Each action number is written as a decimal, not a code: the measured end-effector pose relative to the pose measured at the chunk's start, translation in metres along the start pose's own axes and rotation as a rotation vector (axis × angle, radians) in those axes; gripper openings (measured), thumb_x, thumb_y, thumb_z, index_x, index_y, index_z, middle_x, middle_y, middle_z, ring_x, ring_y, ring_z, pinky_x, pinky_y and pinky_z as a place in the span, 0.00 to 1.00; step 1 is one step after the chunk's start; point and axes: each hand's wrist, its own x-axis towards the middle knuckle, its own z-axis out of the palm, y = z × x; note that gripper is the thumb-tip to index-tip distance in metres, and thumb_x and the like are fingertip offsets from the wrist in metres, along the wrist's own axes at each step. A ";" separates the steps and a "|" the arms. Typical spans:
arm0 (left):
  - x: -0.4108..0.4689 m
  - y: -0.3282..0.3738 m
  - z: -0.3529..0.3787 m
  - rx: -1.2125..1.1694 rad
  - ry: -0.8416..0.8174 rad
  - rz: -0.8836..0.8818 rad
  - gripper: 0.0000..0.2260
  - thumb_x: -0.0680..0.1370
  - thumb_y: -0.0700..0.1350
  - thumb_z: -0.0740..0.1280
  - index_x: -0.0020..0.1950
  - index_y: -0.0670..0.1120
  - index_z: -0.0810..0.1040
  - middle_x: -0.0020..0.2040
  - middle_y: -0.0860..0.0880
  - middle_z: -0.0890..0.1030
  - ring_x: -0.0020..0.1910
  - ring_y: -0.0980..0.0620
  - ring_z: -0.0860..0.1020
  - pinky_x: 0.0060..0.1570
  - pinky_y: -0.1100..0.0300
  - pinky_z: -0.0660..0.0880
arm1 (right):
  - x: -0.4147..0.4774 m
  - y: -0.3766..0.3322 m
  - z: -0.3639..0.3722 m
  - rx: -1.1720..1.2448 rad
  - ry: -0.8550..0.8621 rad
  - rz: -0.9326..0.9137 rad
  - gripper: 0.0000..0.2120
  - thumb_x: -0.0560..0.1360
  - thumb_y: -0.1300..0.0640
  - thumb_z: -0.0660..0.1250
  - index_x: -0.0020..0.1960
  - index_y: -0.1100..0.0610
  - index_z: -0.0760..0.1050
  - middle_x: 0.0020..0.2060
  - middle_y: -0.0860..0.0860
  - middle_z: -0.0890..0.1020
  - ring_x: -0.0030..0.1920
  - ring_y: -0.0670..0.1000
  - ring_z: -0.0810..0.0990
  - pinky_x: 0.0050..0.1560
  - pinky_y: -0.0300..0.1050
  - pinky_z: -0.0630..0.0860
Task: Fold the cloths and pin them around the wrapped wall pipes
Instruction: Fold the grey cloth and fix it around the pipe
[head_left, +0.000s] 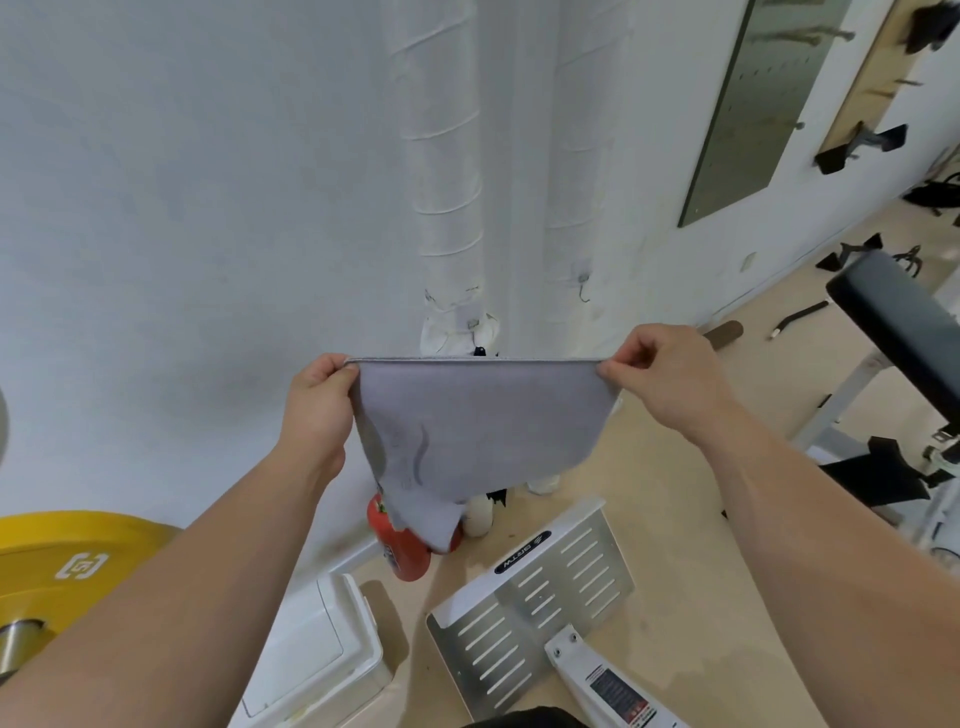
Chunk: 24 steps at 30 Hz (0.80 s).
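Pinching grey cloth (480, 415) corners: left hand (318, 410), right hand (655, 375); seemingly folded.

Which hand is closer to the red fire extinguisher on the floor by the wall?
Left. The left hand grips the grey cloth corner almost directly above the red fire extinguisher; the right hand holds the opposite corner, well off to the side.

Even, soft indoor light fills the scene, bright on the white wall (182, 208), with no hard glare. Shadows are faint: a pale one lies on the floor (649, 493) beside the white box (317, 644). Wide-angle distortion bends the wall's lines toward the edges. Focus is slightly soft everywhere.
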 end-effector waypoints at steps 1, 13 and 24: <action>-0.001 0.001 0.000 0.014 -0.008 -0.005 0.12 0.81 0.37 0.61 0.40 0.47 0.77 0.34 0.51 0.76 0.32 0.56 0.71 0.34 0.61 0.67 | 0.000 0.003 0.001 0.019 -0.006 0.016 0.07 0.69 0.59 0.77 0.37 0.53 0.79 0.33 0.48 0.81 0.33 0.43 0.75 0.36 0.32 0.71; -0.025 -0.014 0.003 0.123 -0.026 -0.146 0.07 0.79 0.39 0.62 0.43 0.41 0.77 0.38 0.43 0.74 0.39 0.45 0.73 0.39 0.49 0.72 | -0.023 0.003 0.021 0.339 -0.210 0.401 0.06 0.74 0.67 0.70 0.45 0.57 0.79 0.34 0.56 0.76 0.37 0.53 0.78 0.40 0.49 0.84; -0.083 -0.014 0.039 0.101 -0.218 -0.114 0.09 0.75 0.45 0.67 0.41 0.40 0.80 0.35 0.38 0.75 0.35 0.44 0.72 0.36 0.47 0.70 | -0.069 -0.049 0.065 0.712 -0.346 0.476 0.09 0.78 0.68 0.66 0.45 0.58 0.83 0.39 0.55 0.83 0.38 0.48 0.83 0.42 0.44 0.84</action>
